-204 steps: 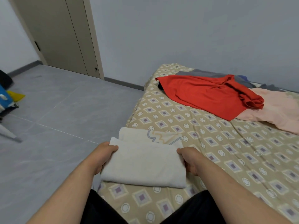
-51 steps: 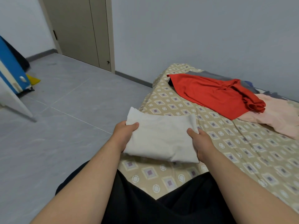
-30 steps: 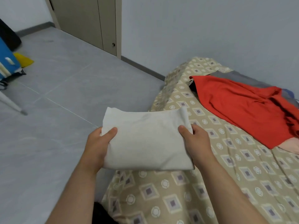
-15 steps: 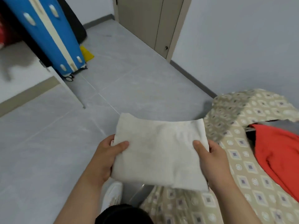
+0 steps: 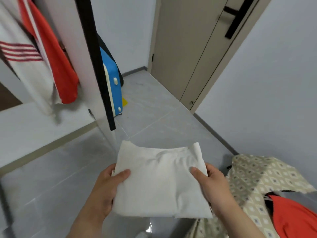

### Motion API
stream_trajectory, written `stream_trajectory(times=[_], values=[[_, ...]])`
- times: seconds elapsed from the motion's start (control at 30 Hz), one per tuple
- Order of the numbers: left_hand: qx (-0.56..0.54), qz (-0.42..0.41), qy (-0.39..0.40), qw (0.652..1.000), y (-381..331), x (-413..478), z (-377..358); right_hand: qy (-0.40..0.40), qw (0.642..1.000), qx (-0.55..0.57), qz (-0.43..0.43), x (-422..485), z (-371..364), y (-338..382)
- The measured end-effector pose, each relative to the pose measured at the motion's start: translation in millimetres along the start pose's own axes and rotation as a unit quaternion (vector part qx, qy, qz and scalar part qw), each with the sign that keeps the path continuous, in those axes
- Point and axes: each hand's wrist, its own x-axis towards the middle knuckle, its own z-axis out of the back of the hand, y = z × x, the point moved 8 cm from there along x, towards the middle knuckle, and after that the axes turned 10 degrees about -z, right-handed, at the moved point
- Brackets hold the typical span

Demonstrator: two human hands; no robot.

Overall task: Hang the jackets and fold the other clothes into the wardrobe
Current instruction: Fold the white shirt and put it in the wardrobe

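I hold a folded white cloth (image 5: 161,182) flat in front of me, above the grey floor. My left hand (image 5: 106,189) grips its left edge, thumb on top. My right hand (image 5: 212,186) grips its right edge the same way. At the upper left the open wardrobe (image 5: 75,57) shows a hanging white jacket with red stripes (image 5: 25,66) and an orange-red garment (image 5: 58,66) beside it. A white shelf (image 5: 34,127) lies below them. On the bed (image 5: 257,182) at the lower right lies a red garment (image 5: 295,219).
A black wardrobe door edge (image 5: 97,66) runs down the middle left. A blue suitcase (image 5: 113,83) stands behind it, with a yellow object (image 5: 124,101) on the floor. A beige door (image 5: 197,48) is shut at the back. Grey tiled floor (image 5: 163,121) lies ahead.
I have lifted the folded white cloth off the bed and turned left with it. The wardrobe with its hanging clothes has come into view; the bed has slid to the lower right.
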Motion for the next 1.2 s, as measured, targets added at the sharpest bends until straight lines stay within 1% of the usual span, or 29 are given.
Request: stream_trajectory(times=[0.23,0.37,0.5,0.6,0.7,0.77,0.87,0.93,1.03,1.2], values=[[0.020,-0.045,-0.091,0.995,-117.6,-20.6,42.1,0.089,0.995,0.003,0.036,-35.6,-41.5,120.1],[0.023,-0.086,-0.121,0.989,-179.1,-26.9,55.8,0.119,0.990,0.034,0.060,-52.6,-58.4,175.3],[0.030,-0.145,-0.137,0.979,-239.6,-29.1,69.8,0.151,0.983,0.051,0.090,-64.6,-77.8,223.5],[0.034,-0.175,-0.146,0.973,-272.0,-28.6,83.2,0.170,0.978,0.040,0.118,-69.0,-96.9,255.3],[0.033,-0.202,-0.178,0.962,-293.2,-29.9,105.6,0.194,0.969,0.017,0.151,-72.3,-122.6,287.9],[0.044,-0.218,-0.196,0.955,-304.9,-30.5,118.1,0.189,0.964,-0.016,0.187,-74.4,-137.9,309.5],[0.061,-0.241,-0.246,0.937,-328.4,-23.6,142.6,0.176,0.950,-0.056,0.251,-75.1,-167.1,350.5],[0.067,-0.243,-0.277,0.927,-344.4,-18.5,157.6,0.179,0.942,-0.070,0.277,-75.4,-187.6,373.8],[0.061,-0.248,-0.316,0.914,-372.7,-13.4,182.7,0.199,0.925,-0.086,0.313,-78.5,-229.7,409.6],[0.042,-0.282,-0.364,0.887,-419.6,-23.6,230.3,0.252,0.889,-0.132,0.360,-102.6,-306.8,462.6]])
